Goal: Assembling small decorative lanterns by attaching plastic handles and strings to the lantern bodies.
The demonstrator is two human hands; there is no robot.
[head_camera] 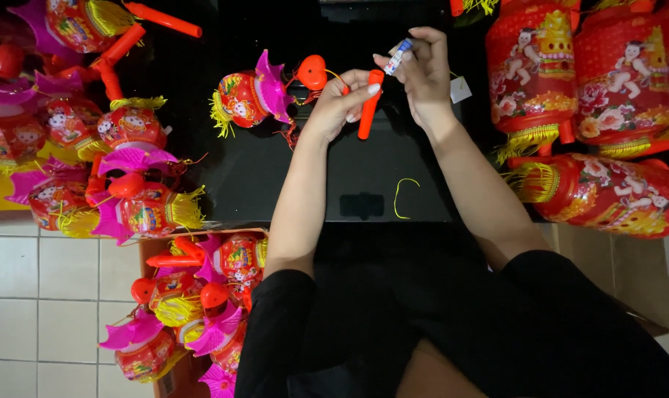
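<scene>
Lowest in the frame, the person's black sleeves and lap fill the lower centre, with white floor tiles [39, 287] at the lower left. Beside them a cardboard box [151, 254] holds a heap of small red and pink toy lanterns [201, 295].

Higher up, a loose yellow thread [402, 195] lies on the black bench [238, 177] right of centre. More small lanterns with pink frills and yellow fringes [139, 199] crowd the left edge, and large red lanterns with yellow tassels [607, 191] lie along the right edge.

Near the top centre, the left hand [338, 103] has its grip closed on an orange plastic handle stick [369, 107], pinched between thumb and fingers and held nearly upright above the bench. A thin cord runs from the stick toward the upper left to a red heart piece [311, 71] and a small red lantern [249, 96] with a pink frill. The right hand [423, 74], just beside and touching the left, grips a small white and blue tube [398, 56], its tip close above the stick's upper end.
</scene>
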